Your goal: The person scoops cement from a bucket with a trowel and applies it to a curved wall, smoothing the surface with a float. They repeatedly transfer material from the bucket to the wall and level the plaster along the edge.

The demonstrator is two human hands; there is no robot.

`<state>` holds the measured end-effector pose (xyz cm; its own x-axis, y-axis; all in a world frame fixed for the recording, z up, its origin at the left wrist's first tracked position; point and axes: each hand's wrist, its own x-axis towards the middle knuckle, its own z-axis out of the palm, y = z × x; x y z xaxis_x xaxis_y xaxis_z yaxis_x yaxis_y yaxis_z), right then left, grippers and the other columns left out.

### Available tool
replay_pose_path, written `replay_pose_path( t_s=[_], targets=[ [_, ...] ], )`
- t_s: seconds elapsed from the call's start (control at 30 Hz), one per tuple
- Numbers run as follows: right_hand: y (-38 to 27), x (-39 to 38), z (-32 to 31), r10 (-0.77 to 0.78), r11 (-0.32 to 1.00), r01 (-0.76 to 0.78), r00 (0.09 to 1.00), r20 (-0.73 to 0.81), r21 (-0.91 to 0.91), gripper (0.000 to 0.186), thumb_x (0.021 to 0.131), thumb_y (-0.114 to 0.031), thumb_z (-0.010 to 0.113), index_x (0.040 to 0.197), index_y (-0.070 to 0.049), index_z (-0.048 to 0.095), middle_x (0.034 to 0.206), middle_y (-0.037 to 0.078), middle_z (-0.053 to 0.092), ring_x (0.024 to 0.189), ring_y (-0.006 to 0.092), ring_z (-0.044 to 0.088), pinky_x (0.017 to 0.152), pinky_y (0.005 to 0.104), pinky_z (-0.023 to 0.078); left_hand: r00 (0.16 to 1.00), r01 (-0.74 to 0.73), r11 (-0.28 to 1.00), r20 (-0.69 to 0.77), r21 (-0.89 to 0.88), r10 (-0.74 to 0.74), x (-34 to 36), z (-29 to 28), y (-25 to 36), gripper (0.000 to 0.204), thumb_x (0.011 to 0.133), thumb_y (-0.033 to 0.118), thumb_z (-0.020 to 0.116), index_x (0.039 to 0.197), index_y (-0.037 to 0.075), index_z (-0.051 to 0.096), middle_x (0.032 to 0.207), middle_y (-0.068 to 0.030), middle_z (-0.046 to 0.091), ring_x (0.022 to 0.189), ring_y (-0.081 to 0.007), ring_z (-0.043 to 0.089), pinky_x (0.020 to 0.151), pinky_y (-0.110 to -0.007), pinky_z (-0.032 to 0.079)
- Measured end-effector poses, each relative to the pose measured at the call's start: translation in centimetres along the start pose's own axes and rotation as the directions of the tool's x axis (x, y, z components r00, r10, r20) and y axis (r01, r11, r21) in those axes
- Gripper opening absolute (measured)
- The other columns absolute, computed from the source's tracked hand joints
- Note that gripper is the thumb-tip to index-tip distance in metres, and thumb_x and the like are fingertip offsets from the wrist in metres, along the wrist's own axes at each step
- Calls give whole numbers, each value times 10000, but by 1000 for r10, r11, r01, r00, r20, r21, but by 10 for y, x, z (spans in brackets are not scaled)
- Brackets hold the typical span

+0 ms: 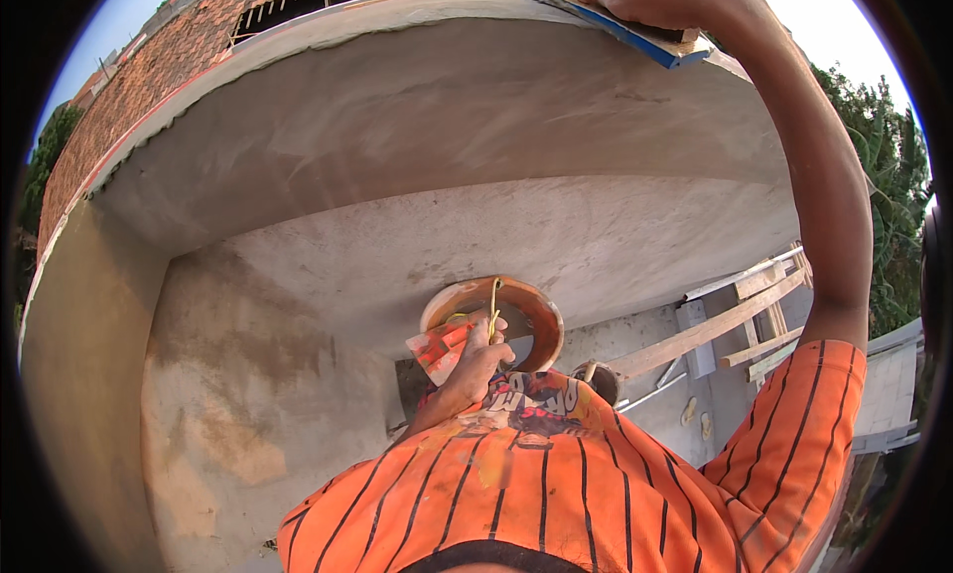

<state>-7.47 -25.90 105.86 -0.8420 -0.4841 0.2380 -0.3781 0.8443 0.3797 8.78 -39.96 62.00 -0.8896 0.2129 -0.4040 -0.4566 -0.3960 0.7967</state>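
My right hand (660,0) reaches up to the top of the wall, wrapped round the grip of a plastering float (635,39) with a blue edge. The float lies at the wall's upper rim. Down by my shirt, my left hand (475,368) is closed on a flat red-and-pale tool (440,351), whose exact kind I cannot make out. A thin yellowish cord or handle (494,310) rises beside its fingers. Just beyond that hand is a round orange-brown tub (552,320), its contents partly hidden. Smooth grey render covers the upper wall (447,107).
Wooden planks (710,327) and a small dark bucket (599,380) are at the right. A pair of sandals (689,410) lies near them. Another wall (89,345) meets this one at the left corner. A tiled roof (149,87) shows beyond the top edge.
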Motion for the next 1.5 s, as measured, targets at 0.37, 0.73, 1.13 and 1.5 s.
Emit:
replay_pose_path(
  t_s=[0.37, 0.73, 1.13, 1.5],
  targets=[
    [15, -51, -4, -34, 967, 56, 995, -93, 247, 227, 844, -137, 655, 994, -4, 763, 903, 182, 745, 827, 325, 705, 774, 419, 546, 999, 39, 999, 34, 34, -40, 4, 2, 3, 492, 704, 7, 618, 1171, 72, 477, 932, -3, 357, 833, -102, 375, 730, -243, 363],
    [54, -7, 16, 299, 953, -303, 945, -130, -14, 233, 736, -141, 655, 866, 23, 756, 790, 230, 713, 730, 335, 707, 653, 442, 556, 1000, -11, 998, 0, 57, 11, -6, 10, 15, 497, 699, 17, 623, 1173, 67, 482, 891, -1, 380, 793, -104, 392, 677, -248, 351],
    [-89, -164, 333, -351, 623, -223, 777, 522, 750, 390, 851, -263, 637, 1187, -79, 711, 1052, 196, 728, 995, 361, 689, 864, 452, 532, 997, 64, 993, -36, 97, -61, -2, 14, 10, 533, 675, 17, 619, 1181, 70, 458, 907, -1, 367, 778, -94, 378, 662, -231, 343],
    [-256, -191, 534, -285, 906, -120, 538, 793, 407, 456, 829, -228, 716, 1270, -117, 680, 1300, 86, 674, 1179, 269, 661, 880, 428, 561, 999, 32, 987, -36, 159, -27, -3, 20, 3, 522, 694, 4, 634, 1188, 60, 473, 872, 10, 392, 755, -92, 409, 639, -230, 346]
  ],
)
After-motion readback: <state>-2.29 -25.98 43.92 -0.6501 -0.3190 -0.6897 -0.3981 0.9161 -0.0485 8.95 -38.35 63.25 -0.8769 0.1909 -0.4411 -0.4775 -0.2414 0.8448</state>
